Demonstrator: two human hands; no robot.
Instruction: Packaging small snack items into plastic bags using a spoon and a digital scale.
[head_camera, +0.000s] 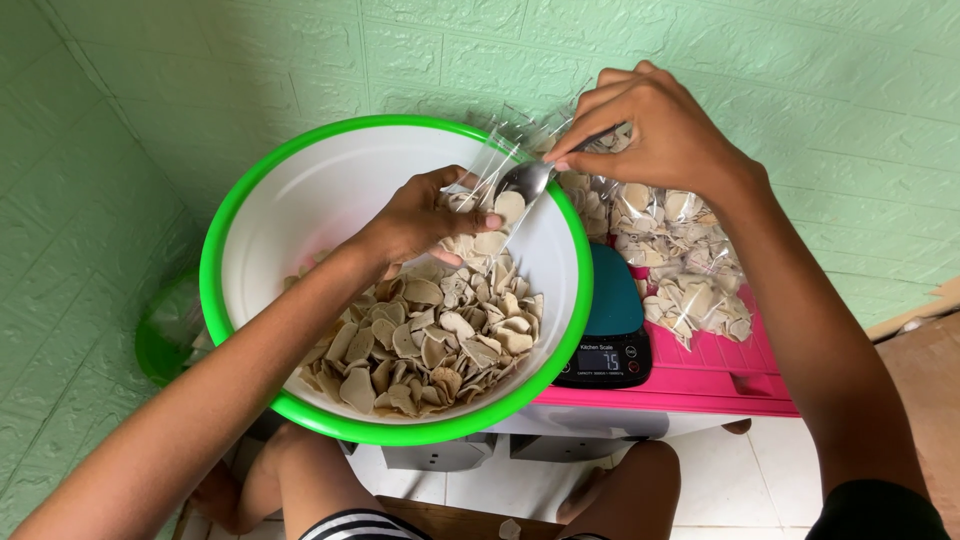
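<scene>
Pale green embossed walls meet in a corner behind a low pink table (700, 385), and white floor tiles show beneath it. On the person's lap, partly over the table edge, sits a wide white bowl with a bright green rim (300, 200), its lower half heaped with thin, beige, irregular chips (430, 345). The left hand (425, 215) reaches over the bowl with its fingers closed on the mouth of a clear plastic bag (495, 195), pinching the film so the opening stands up; a few chips already lie inside the bag. The right hand (655, 130) comes in from above, fingers gripping the handle of a metal spoon (525, 180), whose bowl rests at the bag's mouth, touching the chips there. A digital kitchen scale (610, 320) with a teal platform stands on the table just beside the bowl, and behind it lies a pile of filled clear bags (680, 260) of the same chips. The chips look dry, light and brittle, likely to snap under pressure, so scooping suits them better than squeezing. The bag is thin, soft and slippery with no shape of its own; it is probably best held at the rim, pinched on one side, with the filled bottom resting on the heap.
</scene>
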